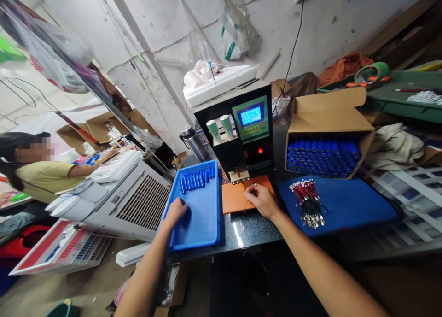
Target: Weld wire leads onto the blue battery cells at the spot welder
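Observation:
My left hand (177, 210) is curled closed over the left side of a blue plastic tray (195, 227); whatever its fingers hold, if anything, is hidden. Farther back in that tray lies a row of blue cylindrical battery cells (195, 180). My right hand (260, 198) pinches a thin wire lead (246, 203) above an orange board (232, 199). Just behind those fingers are the metal tips (239, 175) of a black spot welder (255, 146), whose blue screen is lit. A bundle of red and black wire leads (309, 204) rests on a blue mat (359, 206) to the right.
An open cardboard box (328, 116) packed with blue cells stands at the right. Behind the tray is a metal flask (195, 143). White foam (221, 84) with rolls tops the welder. At the left, a person (44, 174) works beyond an air cooler (138, 199).

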`<state>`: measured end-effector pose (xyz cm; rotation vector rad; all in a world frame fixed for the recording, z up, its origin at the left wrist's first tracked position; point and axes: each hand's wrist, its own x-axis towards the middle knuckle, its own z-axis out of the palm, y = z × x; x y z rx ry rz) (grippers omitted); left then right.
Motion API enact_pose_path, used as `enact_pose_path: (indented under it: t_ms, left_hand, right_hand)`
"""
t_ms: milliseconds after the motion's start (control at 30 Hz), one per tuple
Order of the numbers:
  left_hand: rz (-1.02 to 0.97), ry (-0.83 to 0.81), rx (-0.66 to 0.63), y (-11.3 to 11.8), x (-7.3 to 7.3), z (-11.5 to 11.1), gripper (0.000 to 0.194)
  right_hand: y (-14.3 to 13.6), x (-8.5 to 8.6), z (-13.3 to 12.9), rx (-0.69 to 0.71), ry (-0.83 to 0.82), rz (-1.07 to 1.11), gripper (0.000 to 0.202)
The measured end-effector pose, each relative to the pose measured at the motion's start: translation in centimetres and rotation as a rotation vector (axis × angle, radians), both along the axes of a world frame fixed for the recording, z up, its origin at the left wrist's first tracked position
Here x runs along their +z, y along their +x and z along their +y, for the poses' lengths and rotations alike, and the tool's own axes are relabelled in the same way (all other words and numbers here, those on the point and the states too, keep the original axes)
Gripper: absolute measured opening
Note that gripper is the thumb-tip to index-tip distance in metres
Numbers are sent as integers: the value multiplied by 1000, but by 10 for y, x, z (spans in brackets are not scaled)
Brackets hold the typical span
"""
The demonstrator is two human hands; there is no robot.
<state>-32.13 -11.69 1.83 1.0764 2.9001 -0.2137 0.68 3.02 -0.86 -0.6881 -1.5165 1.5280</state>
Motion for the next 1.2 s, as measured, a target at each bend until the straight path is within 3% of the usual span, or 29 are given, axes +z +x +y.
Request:
enact_pose_path:
  t_ms: [133,233,400,533,600,700,800,900,1033,1200]
  left_hand:
    - [122,12,-13,14,2,-22,41]
    - [155,-33,-30,23,0,-33,34]
    - [101,34,-128,34,1,-33,29]
    - [-151,506,-234,66,6,-11,34]
    - [-349,742,-302,96,8,5,39]
    - [-623,940,-384,149,8,35,38]
    - [-794,1009,-433,192,2,65,35]
    - [-773,989,-466,213,-7,88,33]
    - [-732,940,-458,217,-16,100,34]
    - [-737,941,-474,216,-20,101,36]
  right_hand:
    - [-1,-5,2,8,5,7,20]
    - [-2,-8,4,6,-5,15,19]
    - [-4,-9,8,-18,-44,83,18]
    - [-8,-6,14,-91,-145,211,19]
    - [-8,-4,18,-148,-173,243,19]
    - [-6,0,22,-221,-197,280,19]
    - [-4,4,23,-246,-233,325,20]
    - [-3,6,25,-225,-266,345,21]
    - [-4,6,27,-179,-283,341,22]
    - [-7,5,28,-155,-190,294,20]
